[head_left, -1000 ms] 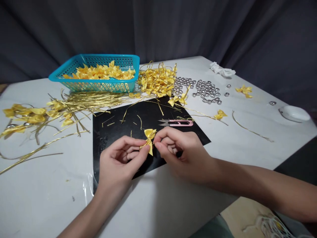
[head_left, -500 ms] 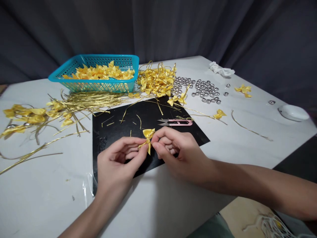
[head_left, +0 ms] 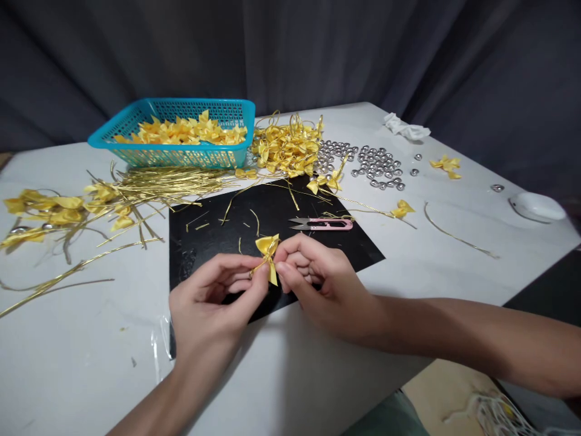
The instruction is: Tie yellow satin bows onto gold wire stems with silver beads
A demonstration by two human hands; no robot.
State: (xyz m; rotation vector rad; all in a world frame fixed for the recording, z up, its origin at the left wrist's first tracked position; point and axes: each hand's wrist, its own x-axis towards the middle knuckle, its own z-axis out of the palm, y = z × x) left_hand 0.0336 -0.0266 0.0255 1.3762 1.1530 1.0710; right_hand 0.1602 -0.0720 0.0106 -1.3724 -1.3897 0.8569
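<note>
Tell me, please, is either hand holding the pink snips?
No, the pink snips lie untouched on the black mat beyond the right hand.

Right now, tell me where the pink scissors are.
In the head view, the pink scissors lie on the right side of the black mat, just beyond the right hand.

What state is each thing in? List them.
Yellow bow: held, gathered at its middle
Left hand: grip closed on the bow
Right hand: grip closed; whether on anything, unclear
Snips: lying, blades apart
Basket: uncovered, holding yellow ribbons
Gold cords: piled loosely
Silver beads: loose, scattered
Black mat: lying flat
</note>
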